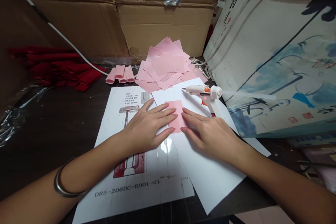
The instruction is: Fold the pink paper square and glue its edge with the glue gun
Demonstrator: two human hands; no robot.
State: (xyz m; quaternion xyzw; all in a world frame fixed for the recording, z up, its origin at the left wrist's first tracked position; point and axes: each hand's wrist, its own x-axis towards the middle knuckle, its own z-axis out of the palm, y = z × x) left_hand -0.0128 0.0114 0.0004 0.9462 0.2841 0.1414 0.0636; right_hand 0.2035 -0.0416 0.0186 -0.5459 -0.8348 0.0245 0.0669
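Observation:
A small pink paper piece (175,117) lies on white sheets between my two hands. My left hand (151,124) rests flat with its fingers stretched over the left edge of the pink piece. On the other side, my right hand (207,129) has its fingertips on the right edge, fingers extended. Just beyond my right hand stands a white glue gun (202,91), its nozzle pointing left and a clear glue stick (249,94) sticking out of its back. Under my left hand is a printed sheet (126,196) with a picture and lettering.
Behind the hands sits a pile of pink paper pieces (168,63), with several rolled pink tubes (119,74) to its left. Folded red material (60,66) lies at far left. Cardboard boxes (162,17) close off the back; a white patterned bag (283,66) stands at right.

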